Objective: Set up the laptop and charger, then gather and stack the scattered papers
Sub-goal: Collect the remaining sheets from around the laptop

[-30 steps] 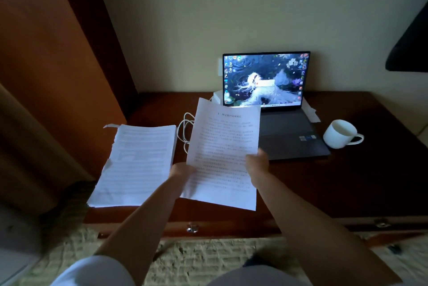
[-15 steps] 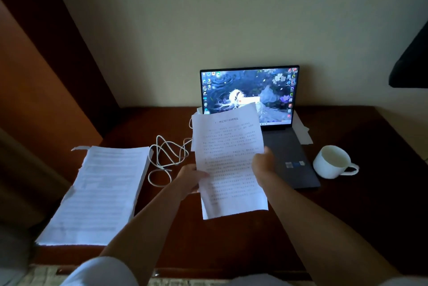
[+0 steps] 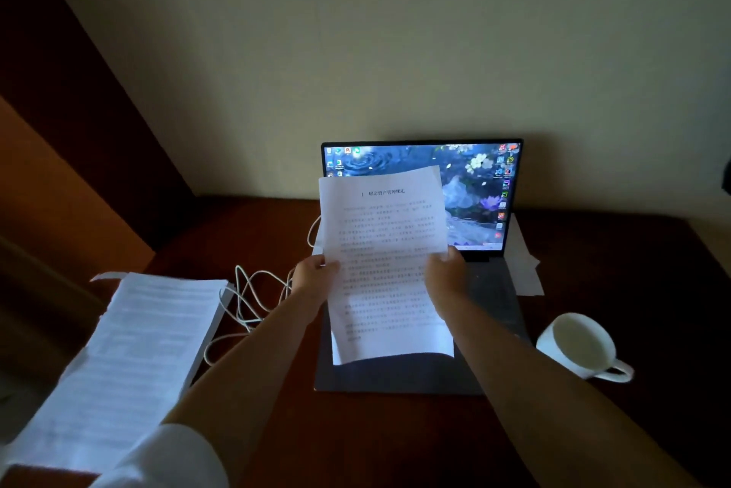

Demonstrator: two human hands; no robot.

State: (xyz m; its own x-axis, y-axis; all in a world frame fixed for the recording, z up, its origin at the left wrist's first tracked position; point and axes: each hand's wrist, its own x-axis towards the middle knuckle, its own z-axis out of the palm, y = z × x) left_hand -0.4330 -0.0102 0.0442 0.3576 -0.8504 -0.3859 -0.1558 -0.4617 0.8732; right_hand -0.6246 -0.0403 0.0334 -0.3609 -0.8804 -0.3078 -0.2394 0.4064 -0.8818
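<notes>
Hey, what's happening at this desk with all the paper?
A person is tidying up papers. Their left hand and right hand each grip a side of a printed sheet, held up in front of an open laptop whose screen is lit. A stack of papers lies on the left of the desk, beside a tangled white cable. A white mug sits at right. More paper pokes out from the laptop's right side.

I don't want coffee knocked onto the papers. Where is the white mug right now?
The white mug stands on the desk at the right of the head view, just right of the laptop's front corner, handle pointing right.
</notes>
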